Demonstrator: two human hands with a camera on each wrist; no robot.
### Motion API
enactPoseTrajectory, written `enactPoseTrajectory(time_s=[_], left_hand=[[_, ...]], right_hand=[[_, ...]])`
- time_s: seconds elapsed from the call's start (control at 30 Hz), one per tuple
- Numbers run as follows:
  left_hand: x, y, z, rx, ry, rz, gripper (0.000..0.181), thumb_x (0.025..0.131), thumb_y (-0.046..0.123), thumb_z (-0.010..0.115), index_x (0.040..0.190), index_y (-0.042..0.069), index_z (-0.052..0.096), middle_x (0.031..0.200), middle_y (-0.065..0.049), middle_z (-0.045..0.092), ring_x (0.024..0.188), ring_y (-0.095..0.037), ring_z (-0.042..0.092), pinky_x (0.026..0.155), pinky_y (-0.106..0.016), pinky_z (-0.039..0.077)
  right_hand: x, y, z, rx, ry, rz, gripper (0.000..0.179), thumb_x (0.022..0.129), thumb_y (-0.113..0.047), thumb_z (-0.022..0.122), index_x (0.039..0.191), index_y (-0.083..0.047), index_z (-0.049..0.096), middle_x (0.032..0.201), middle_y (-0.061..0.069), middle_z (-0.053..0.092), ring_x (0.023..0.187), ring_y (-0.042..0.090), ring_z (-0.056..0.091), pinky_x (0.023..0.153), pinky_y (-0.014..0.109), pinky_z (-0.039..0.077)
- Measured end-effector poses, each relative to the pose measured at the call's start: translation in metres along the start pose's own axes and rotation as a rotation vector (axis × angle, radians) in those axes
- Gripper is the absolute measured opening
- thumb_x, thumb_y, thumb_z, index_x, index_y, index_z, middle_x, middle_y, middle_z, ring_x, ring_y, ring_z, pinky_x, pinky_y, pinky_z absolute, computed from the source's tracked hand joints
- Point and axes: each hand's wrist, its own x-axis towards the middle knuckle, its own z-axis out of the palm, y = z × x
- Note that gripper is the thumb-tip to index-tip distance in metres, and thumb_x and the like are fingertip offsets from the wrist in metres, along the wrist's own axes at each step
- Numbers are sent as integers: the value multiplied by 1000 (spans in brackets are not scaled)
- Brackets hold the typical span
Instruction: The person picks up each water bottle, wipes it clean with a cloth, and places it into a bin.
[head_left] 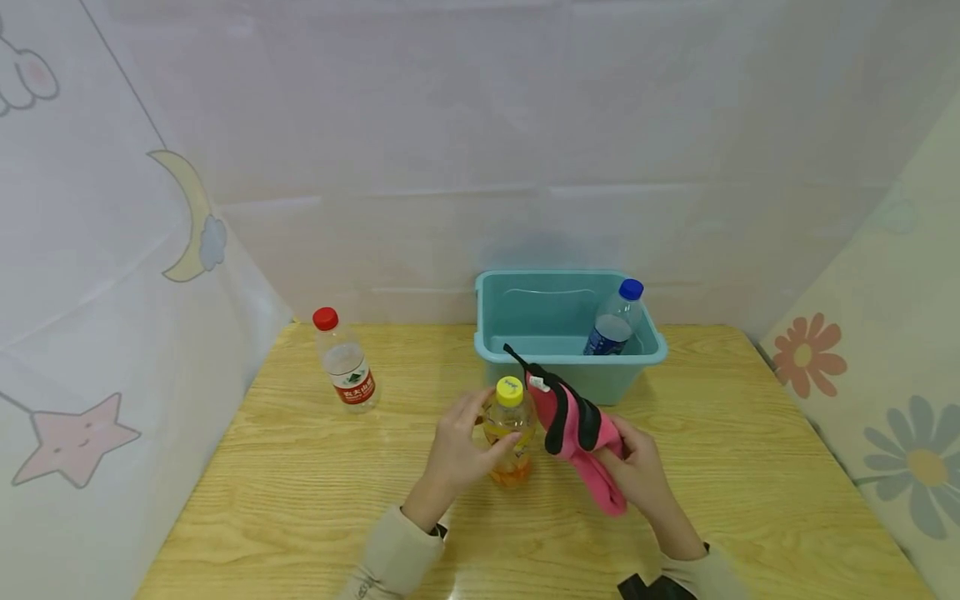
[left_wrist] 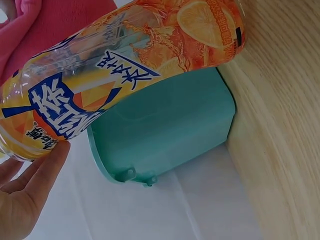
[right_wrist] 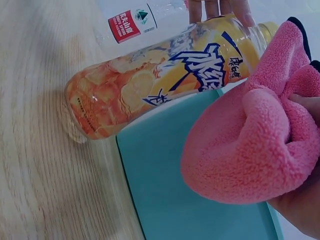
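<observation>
An iced-tea bottle [head_left: 512, 454] with a yellow cap and an orange label is upright at the front of the teal basket. My left hand [head_left: 459, 442] grips its upper part, thumb on the near side and fingers round the far left side. In the left wrist view the fingertips [left_wrist: 54, 155] sit at the label's upper edge. My right hand [head_left: 637, 471] grips a bunched pink cloth [right_wrist: 250, 145] with black trim. The cloth's upper end is right beside the bottle's neck, and a folded end hangs below the hand.
The teal basket [head_left: 491, 357] stands at the back of the wooden table [head_left: 300, 508]. A blue-capped bottle [head_left: 615, 321] leans inside its right end. Back left, a red-capped water bottle [head_left: 347, 362] stands on the table. A pale curtain [head_left: 420, 167] hangs behind.
</observation>
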Motion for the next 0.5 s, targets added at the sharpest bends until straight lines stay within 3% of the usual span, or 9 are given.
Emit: enactPoseTrajectory(time_s=[0.23, 0.37, 0.5], left_hand=[[-5, 0, 6, -14, -24, 20, 59, 70, 18, 79, 118, -2, 52, 108, -13, 57, 91, -27, 58, 67, -30, 55], [-7, -1, 8, -16, -27, 52, 57, 71, 18, 78, 119, -1, 52, 109, -12, 57, 93, -25, 58, 69, -28, 54], [-6, 0, 8, 16, -50, 65, 57, 72, 19, 78, 120, 0, 52, 112, -11, 57, 99, -22, 57, 75, -28, 52]], right_hand=[[1, 1, 8, -92, 16, -35, 33, 68, 20, 63, 99, 9, 62, 87, -17, 60, 66, 0, 51, 53, 15, 43], [4, -15, 11, -126, 15, -53, 32, 67, 22, 62, 97, 11, 61, 86, -14, 60, 65, 0, 50, 52, 15, 41], [5, -21, 12, -174, -2, -68, 32, 67, 20, 63, 97, 11, 62, 85, 0, 65, 68, 1, 52, 54, 17, 42]])
